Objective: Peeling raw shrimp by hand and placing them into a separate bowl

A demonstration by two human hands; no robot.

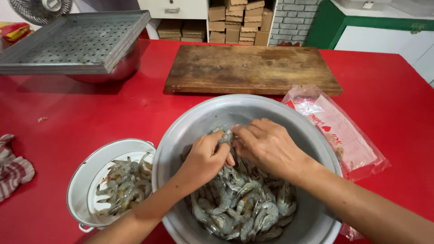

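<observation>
Shrimp (246,205), raw and grey, lie heaped in the near half of a large round metal basin (190,131) at the 6 o'clock edge of the red worktop (90,113). One shrimp (226,134) is lifted clear of the heap, at the centre of the basin, and both hands meet on it.

Largest to smallest: the worktop carries everything. At 12 o'clock from the basin lies a worn wooden cutting board (251,68). At 10 o'clock a perforated metal tray (74,43) sits tilted on a steel bowl (117,70). At 3 o'clock, touching the basin rim, lies a crumpled clear plastic bag (339,131) with red print. At 8 o'clock, just beside the basin, a white enamel pot (86,176) holds a smaller batch of shrimp. At 9 o'clock, at the worktop's edge, lies a striped cloth (13,169).

Left hand (205,158): fingers curled around the lifted shrimp, pinching it. Right hand (266,144): fingertips closed on the same shrimp from the opposite side, wrist over the heap.

Handling, as judged: each shrimp is light, soft in the body, wet and likely slippery, with thin legs and feelers that tear easily. The firmest hold would be a pinch across the shell of the body, near the head joint.
</observation>
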